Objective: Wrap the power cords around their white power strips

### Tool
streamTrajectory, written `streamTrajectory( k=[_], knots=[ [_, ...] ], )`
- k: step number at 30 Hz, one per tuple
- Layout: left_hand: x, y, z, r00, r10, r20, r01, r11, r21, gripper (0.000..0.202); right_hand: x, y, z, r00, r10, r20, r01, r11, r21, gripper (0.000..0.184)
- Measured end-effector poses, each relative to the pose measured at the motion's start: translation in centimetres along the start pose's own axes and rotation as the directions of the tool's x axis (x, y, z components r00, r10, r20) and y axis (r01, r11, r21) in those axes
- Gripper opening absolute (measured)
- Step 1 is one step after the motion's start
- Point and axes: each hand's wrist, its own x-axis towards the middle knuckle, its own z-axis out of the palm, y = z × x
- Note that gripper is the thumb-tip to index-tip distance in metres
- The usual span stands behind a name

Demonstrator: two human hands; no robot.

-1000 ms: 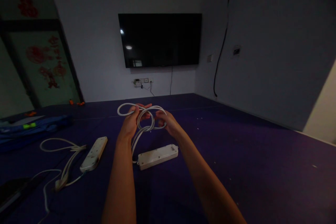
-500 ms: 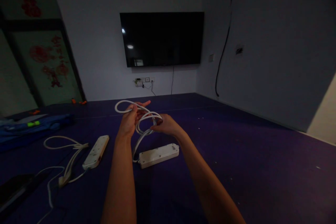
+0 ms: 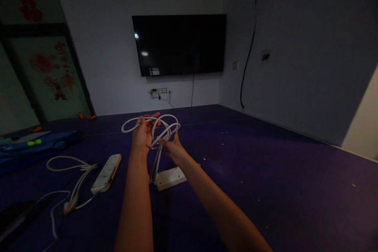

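Loops of a white power cord (image 3: pixel 169 116) hang between my two hands above the purple floor. My left hand (image 3: pixel 143 134) grips the cord with its thumb on top, and one loop sticks out to its left. On the other side, my right hand (image 3: pixel 173 147) has its fingers around the lower part of the loops. From there the cord drops to a white power strip (image 3: pixel 169 178) lying on the floor below, its right end partly covered by my right forearm.
To the left lie a second white power strip (image 3: pixel 106 173) with its bundled cord (image 3: pixel 79 166), a thin white cable (image 3: pixel 53 214) and a dark flat object (image 3: pixel 14 216). Blue fabric (image 3: pixel 59 143) lies beyond them. A television (image 3: pixel 180 45) hangs on the far wall, above sockets (image 3: pixel 161 91).
My right hand has moved left and slightly down, closer to my left hand. The cord loops have shifted and now cross between the hands. The view has turned slightly.
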Motion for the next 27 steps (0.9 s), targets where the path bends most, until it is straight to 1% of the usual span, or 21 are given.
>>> streamTrajectory(
  k=[1, 2, 3, 4, 6, 8, 10, 12, 13, 15, 16, 18, 20, 22, 24, 27],
  knots=[
    [0.0, 0.1, -0.2, 1.0, -0.005, -0.008, 0.005, 1.0, -0.001, 0.03, -0.4, 0.2, 0.6, 0.991, 0.111, 0.072, -0.116, 0.991, 0.063, 0.064],
    [0.1, 0.2, -0.4, 1.0, -0.006, -0.013, 0.006, 1.0, 0.002, 0.03, -0.8, 0.3, 1.1, 0.973, 0.179, 0.147, -0.196, 0.975, 0.108, 0.049],
    [0.1, 0.4, -0.6, 1.0, 0.003, -0.017, -0.003, 1.0, 0.008, 0.031, -1.1, 0.5, 1.5, 0.955, 0.216, 0.204, -0.247, 0.959, 0.138, 0.037],
    [0.1, 0.5, -0.8, 1.0, 0.021, -0.023, -0.021, 1.0, 0.017, 0.032, -1.4, 0.6, 1.8, 0.946, 0.227, 0.232, -0.267, 0.951, 0.155, 0.031],
    [0.3, 0.8, -1.6, 0.994, 0.09, -0.056, -0.087, 0.995, 0.044, 0.033, -1.8, 0.7, 2.1, 0.947, 0.228, 0.225, -0.264, 0.954, 0.142, 0.031],
    [0.5, 1.2, -2.6, 0.98, 0.162, -0.113, -0.154, 0.985, 0.076, 0.034, -1.9, 0.9, 2.1, 0.962, 0.214, 0.17, -0.228, 0.971, 0.073, 0.035],
    [0.6, 1.8, -3.8, 0.968, 0.185, -0.167, -0.17, 0.98, 0.1, 0.036, -1.8, 1.2, 1.9, 0.979, 0.161, 0.122, -0.157, 0.987, -0.042, 0.035],
    [0.5, 2.4, -4.9, 0.971, 0.157, -0.182, -0.138, 0.984, 0.112, 0.039, -1.6, 1.5, 1.9, 0.999, 0.029, 0.044, -0.02, 0.979, -0.203, 0.031],
    [0.3, 2.7, -5.3, 0.976, 0.134, -0.17, -0.115, 0.986, 0.119, 0.04, -1.5, 1.7, 1.9, 0.998, -0.059, 0.006, 0.058, 0.951, -0.304, 0.029],
    [-0.1, 3.1, -5.8, 0.99, 0.09, -0.112, -0.074, 0.987, 0.14, 0.041, -1.4, 2.1, 2.0, 0.972, -0.23, -0.045, 0.177, 0.847, -0.501, 0.026],
    [-0.4, 3.3, -5.7, 0.995, 0.069, -0.069, -0.057, 0.986, 0.156, 0.043, -1.4, 2.3, 2.1, 0.957, -0.286, -0.056, 0.203, 0.792, -0.576, 0.026],
    [-0.9, 3.3, -5.2, 0.999, 0.02, 0.031, -0.026, 0.978, 0.208, 0.051, -1.5, 2.5, 2.1, 0.938, -0.335, -0.085, 0.196, 0.719, -0.667, 0.025],
    [-1.3, 3.2, -4.3, 0.992, -0.029, 0.12, -0.006, 0.96, 0.28, 0.063, -1.7, 2.5, 2.2, 0.93, -0.344, -0.133, 0.155, 0.693, -0.704, 0.024],
    [-1.5, 2.9, -3.1, 0.983, -0.04, 0.179, -0.025, 0.939, 0.344, 0.069, -1.9, 2.4, 2.2, 0.928, -0.33, -0.172, 0.113, 0.691, -0.714, 0.024],
    [-1.5, 2.5, -2.2, 0.976, -0.013, 0.215, -0.074, 0.918, 0.389, 0.064, -2.1, 2.2, 2.2, 0.928, -0.316, -0.196, 0.087, 0.697, -0.712, 0.024],
    [-1.2, 2.0, -1.6, 0.973, 0.094, 0.211, -0.181, 0.878, 0.443, 0.048, -2.3, 2.0, 2.4, 0.922, -0.33, -0.204, 0.1, 0.71, -0.697, 0.025]
  ],
)
